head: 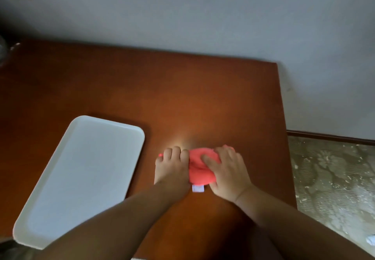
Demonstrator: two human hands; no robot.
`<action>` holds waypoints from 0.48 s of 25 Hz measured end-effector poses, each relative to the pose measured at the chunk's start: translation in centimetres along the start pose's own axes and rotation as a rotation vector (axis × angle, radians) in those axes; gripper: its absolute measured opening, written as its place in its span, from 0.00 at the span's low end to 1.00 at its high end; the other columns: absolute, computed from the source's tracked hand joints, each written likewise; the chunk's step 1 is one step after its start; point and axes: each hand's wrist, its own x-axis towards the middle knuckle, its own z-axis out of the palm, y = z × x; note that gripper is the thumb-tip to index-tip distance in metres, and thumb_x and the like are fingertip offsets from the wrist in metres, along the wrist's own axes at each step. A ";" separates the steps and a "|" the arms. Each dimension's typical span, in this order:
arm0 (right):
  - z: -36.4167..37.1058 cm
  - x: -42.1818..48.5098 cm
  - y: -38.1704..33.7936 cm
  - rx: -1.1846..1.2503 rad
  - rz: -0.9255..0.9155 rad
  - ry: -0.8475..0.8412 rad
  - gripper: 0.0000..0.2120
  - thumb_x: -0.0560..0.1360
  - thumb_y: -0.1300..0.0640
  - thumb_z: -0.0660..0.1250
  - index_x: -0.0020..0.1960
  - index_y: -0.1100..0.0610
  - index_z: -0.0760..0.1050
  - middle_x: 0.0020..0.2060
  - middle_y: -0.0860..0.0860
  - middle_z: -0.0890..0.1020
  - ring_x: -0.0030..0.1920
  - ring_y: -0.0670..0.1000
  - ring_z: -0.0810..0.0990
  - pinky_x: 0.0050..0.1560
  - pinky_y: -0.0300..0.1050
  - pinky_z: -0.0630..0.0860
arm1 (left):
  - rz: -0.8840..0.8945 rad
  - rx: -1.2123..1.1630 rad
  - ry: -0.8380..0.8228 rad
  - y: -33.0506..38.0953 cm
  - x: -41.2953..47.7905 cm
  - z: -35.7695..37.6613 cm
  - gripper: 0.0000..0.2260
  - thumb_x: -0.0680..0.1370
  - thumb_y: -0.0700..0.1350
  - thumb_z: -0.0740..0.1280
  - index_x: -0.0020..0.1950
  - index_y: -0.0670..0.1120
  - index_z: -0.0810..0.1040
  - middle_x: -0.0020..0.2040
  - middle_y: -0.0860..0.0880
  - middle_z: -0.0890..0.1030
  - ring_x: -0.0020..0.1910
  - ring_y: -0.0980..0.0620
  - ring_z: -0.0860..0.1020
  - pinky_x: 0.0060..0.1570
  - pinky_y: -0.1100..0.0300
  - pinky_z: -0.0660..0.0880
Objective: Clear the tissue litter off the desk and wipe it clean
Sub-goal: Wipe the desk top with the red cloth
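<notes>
"Pressing on the pink cloth [200, 168] is my right hand [229, 172], fingers spread and fairly flat, the forefinger laid across the top of the bundle."

"And the other?"

"My left hand [172, 168] sits at the cloth's left edge with its fingers curled. The fingertips tuck in against the fabric, so it grips that side. The two hands nearly meet over it."

"Where does the cloth lie?"

"Bunched on the brown bench [142, 87], toward its near right part, with a small white tag [198, 188] poking out from the edge nearest me."

"Anything beside it?"

"A white tray [81, 178] lies flat to my left, near the left hand but apart from it, set at a slant to the bench's edge. Past the bench's right side is patterned carpet [334, 178] flecked with pale bits, and a white crumpled scrap [371, 239] lies on it at the far right of my view. A grey wall [203, 16] stands behind."
</notes>
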 end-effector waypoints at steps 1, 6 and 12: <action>0.1 2.1 1.4 -0.015 0.017 -0.002 0.27 0.57 0.50 0.65 0.56 0.48 0.68 0.46 0.57 0.78 0.45 0.62 0.77 0.38 0.49 0.73 | 0.010 0.013 0.035 -0.1 2.7 -0.7 0.22 0.73 0.48 0.61 0.66 0.47 0.62 0.63 0.48 0.66 0.62 0.45 0.65 0.59 0.53 0.65; 0.7 12.0 8.2 -0.078 0.100 0.019 0.27 0.59 0.47 0.57 0.58 0.50 0.68 0.48 0.59 0.77 0.46 0.63 0.77 0.41 0.50 0.73 | 0.035 0.002 0.157 0.1 15.4 -3.0 0.19 0.73 0.48 0.63 0.63 0.47 0.64 0.61 0.48 0.67 0.61 0.45 0.66 0.56 0.52 0.66; 1.2 23.0 17.3 -0.114 0.176 0.116 0.29 0.61 0.47 0.56 0.57 0.57 0.77 0.48 0.63 0.78 0.47 0.67 0.77 0.41 0.54 0.74 | 0.018 -0.044 0.242 2.2 29.3 -7.0 0.19 0.73 0.44 0.63 0.63 0.46 0.65 0.62 0.46 0.67 0.62 0.44 0.65 0.59 0.49 0.65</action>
